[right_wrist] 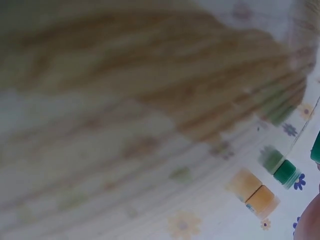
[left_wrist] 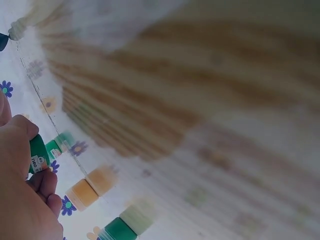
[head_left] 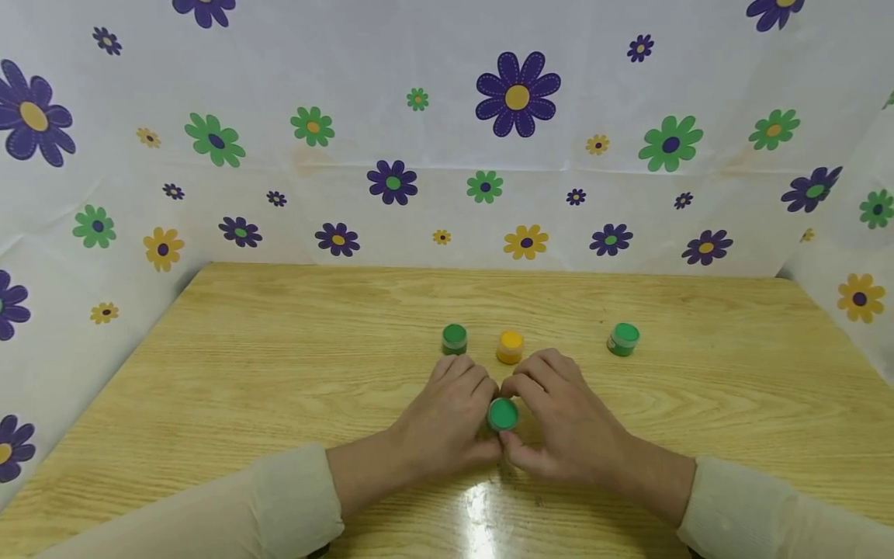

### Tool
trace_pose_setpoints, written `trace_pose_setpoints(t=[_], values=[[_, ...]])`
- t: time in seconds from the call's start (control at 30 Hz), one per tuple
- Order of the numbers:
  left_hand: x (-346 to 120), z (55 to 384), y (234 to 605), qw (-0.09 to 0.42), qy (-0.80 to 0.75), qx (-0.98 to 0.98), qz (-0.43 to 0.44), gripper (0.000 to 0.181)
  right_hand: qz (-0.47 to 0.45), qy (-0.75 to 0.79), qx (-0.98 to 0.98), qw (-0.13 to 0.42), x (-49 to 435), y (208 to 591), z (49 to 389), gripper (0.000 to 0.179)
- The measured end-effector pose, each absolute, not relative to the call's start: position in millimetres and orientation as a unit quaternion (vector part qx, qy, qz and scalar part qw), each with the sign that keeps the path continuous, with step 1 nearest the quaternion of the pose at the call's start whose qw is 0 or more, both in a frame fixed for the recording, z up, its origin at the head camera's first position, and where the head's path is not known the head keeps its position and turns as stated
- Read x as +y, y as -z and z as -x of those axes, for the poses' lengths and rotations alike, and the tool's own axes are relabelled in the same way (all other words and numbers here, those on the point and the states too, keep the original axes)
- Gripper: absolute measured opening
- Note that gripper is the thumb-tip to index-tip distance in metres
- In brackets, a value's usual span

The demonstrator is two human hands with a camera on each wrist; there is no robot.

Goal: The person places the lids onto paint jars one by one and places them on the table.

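A small jar of green paint [head_left: 504,414] is between the two hands, a little above or on the table; its exact height I cannot tell. In the head view my left hand [head_left: 454,411] pinches it from the left. The left wrist view shows the labelled side of this green jar [left_wrist: 38,155] between thumb and fingers of the left hand [left_wrist: 22,185]. From the right, my right hand [head_left: 562,415] holds the same jar with thumb and forefinger. Only a sliver of the right hand [right_wrist: 311,220] appears in the right wrist view, beside the jar's edge [right_wrist: 316,150].
Just beyond the hands stand a dark green jar [head_left: 455,339] and a yellow jar [head_left: 511,347]. Another green jar [head_left: 623,339] is farther right. The wooden table [head_left: 279,349] meets a flower-printed cloth [head_left: 433,140] at the back and sides.
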State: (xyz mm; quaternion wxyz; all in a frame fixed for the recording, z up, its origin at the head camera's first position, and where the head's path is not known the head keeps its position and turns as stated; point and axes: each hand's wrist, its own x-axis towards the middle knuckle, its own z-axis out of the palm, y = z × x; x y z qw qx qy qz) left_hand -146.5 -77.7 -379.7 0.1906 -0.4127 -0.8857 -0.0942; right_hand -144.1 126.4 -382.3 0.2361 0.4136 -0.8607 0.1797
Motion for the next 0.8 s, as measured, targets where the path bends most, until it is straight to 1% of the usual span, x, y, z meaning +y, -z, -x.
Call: trace_pose_setpoints(t=[0.2, 0.4, 0.6, 0.8], values=[[-77.9, 147.2, 381.0, 0.193, 0.095, -0.883, 0.417, 0.032, -0.412, -0.177, -0.863, 0.233, 126.6, 382.8, 144.2, 0.030], [-79.2, 147.1, 381.1, 0.184, 0.089, -0.886, 0.415, 0.037, -0.407, -0.172, -0.866, 0.234, 126.2, 383.0, 143.8, 0.029], [-79.6, 147.0, 380.6, 0.175, 0.084, -0.889, 0.415, 0.037, -0.392, -0.159, -0.879, 0.218, 126.3, 382.0, 142.5, 0.033], [-79.4, 147.7, 381.6, 0.179, 0.075, -0.887, 0.419, 0.038, -0.380, -0.143, -0.891, 0.205, 126.8, 380.8, 141.5, 0.034]])
